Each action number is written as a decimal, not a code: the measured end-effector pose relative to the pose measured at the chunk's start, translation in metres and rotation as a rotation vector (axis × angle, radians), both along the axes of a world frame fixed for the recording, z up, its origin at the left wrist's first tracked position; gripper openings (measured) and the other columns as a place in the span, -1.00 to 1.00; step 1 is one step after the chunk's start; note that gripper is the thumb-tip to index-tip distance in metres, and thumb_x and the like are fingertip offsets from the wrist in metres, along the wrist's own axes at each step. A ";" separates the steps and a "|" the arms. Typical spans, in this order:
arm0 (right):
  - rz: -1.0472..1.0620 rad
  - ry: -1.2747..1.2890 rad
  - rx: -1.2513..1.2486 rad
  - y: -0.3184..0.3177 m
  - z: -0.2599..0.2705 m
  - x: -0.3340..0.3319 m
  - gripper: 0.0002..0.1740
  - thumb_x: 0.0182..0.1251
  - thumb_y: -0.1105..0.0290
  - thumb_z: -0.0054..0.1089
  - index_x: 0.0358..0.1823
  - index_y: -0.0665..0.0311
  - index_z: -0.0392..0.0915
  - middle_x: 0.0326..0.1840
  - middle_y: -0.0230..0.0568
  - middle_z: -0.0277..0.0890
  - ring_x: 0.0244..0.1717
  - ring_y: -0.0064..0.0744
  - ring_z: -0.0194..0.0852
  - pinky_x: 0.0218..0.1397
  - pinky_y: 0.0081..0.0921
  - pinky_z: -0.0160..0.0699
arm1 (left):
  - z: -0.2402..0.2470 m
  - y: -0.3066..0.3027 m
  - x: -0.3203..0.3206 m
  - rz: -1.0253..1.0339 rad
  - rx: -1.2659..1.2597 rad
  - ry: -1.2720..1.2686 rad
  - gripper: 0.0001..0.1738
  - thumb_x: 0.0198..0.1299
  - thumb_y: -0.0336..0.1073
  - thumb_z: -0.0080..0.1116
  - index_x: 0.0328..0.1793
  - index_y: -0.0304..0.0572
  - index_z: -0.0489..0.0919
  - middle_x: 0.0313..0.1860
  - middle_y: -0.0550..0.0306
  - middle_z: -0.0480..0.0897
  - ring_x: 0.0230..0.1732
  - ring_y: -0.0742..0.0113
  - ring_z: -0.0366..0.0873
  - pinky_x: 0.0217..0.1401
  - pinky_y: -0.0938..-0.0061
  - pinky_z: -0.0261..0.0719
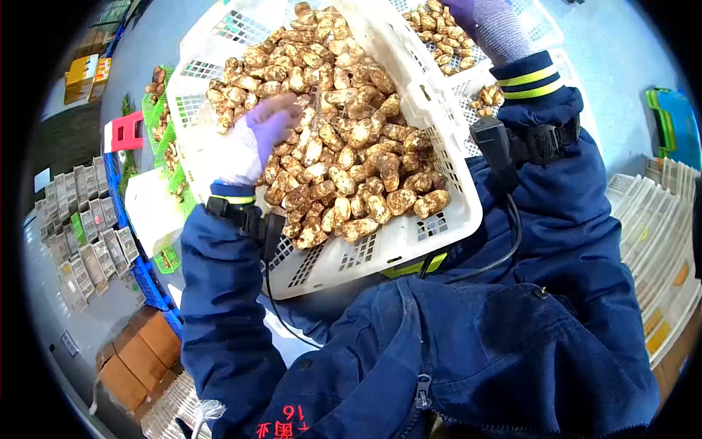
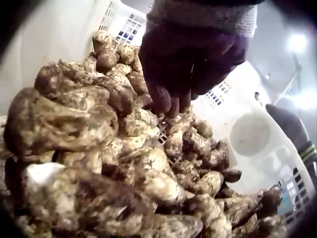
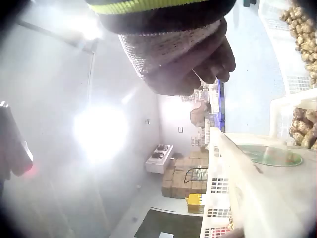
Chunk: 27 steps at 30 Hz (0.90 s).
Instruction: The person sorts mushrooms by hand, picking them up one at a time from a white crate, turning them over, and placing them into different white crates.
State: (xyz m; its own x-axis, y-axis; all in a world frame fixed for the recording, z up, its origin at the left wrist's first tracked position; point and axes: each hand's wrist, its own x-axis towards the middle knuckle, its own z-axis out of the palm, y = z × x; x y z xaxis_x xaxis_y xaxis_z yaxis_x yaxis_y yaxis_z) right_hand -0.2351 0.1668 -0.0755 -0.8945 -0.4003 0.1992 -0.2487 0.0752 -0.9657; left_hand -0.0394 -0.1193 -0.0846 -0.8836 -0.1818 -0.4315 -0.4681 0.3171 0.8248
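Observation:
Stubby brown-and-white mushrooms, flecked with soil, form a big pile in a white plastic crate. My left hand, in a purple-and-white glove, is over the left part of this pile. In the left wrist view the fingers of that hand point down, their tips right at the mushrooms, and none shows in its grasp. Gloved alike, my right hand reaches over a second white crate at the upper right. Its fingers are loosely bent, no item shows in them, and the palm side is hidden.
Smaller mushrooms lie in white crates on the right. Green baskets and a white box stand to the left. Stacked white crates are at far right, cardboard boxes at lower left. A cable hangs from the right wrist.

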 end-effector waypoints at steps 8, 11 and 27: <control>-0.001 0.002 0.077 0.006 0.007 0.002 -0.54 0.40 0.27 0.12 0.22 0.41 0.50 -0.04 -0.21 0.61 -0.01 -0.46 0.49 0.07 -0.53 0.47 | -0.020 0.006 0.020 -0.712 -0.941 0.122 -0.50 0.15 -0.21 0.24 0.23 -0.23 0.57 0.03 -0.27 0.63 -0.04 -0.11 0.64 0.08 0.18 0.57; -0.017 0.011 0.098 0.006 0.004 0.000 -0.54 0.40 0.26 0.12 0.22 0.39 0.51 -0.02 -0.18 0.61 0.02 -0.41 0.50 0.12 -0.50 0.47 | -0.008 0.012 0.016 -0.610 -0.819 -0.129 -0.48 0.19 -0.07 0.27 0.16 -0.28 0.60 -0.12 -0.23 0.65 -0.13 -0.09 0.63 -0.02 0.12 0.56; -0.057 0.074 0.137 0.005 0.003 0.004 -0.54 0.41 0.25 0.10 0.22 0.38 0.51 0.03 -0.11 0.62 0.08 -0.36 0.53 0.17 -0.48 0.47 | 0.020 0.036 0.007 0.087 0.112 0.056 -0.64 0.28 -0.30 0.25 0.17 -0.28 0.62 0.03 0.08 0.68 -0.14 0.42 0.63 -0.19 0.61 0.60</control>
